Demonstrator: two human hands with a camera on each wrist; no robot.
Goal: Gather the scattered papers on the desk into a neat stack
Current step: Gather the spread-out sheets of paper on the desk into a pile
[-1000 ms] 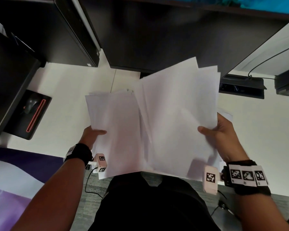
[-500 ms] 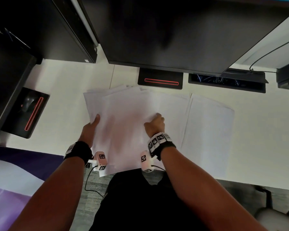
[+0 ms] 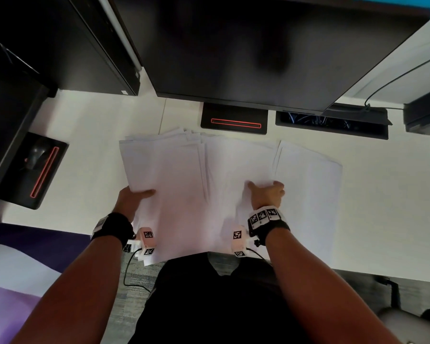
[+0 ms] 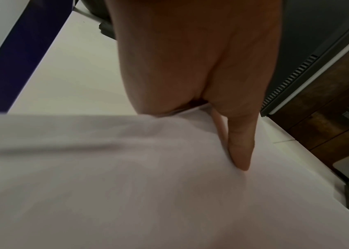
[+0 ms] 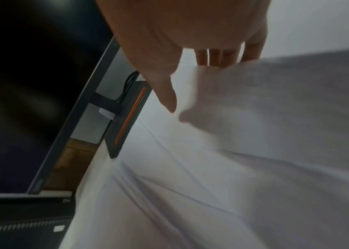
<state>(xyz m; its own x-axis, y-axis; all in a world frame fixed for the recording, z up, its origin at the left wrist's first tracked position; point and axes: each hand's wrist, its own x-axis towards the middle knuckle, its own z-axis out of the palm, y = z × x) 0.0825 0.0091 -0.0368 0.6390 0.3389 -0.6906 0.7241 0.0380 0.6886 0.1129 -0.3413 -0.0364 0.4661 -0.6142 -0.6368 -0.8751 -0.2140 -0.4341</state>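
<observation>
Lying fanned across the white worktop (image 3: pixel 382 207) at its near edge, the papers (image 3: pixel 184 182) look light, limp and slippery, likely to slide apart unless squeezed from both side edges. The left hand (image 3: pixel 132 198) pinches the left bundle, thumb on top. The right hand (image 3: pixel 267 193) rests spread on the middle sheets. Monitors (image 3: pixel 258 45) crowd the far edge; room to square them is tight.

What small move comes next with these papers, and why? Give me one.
Probably slide the right hand leftward, dragging the sheets under it onto the pile the left hand holds by its edge. The papers lie fanned across the white desk, and a separate sheet is offset to the right, so nothing is squared up yet.
</observation>
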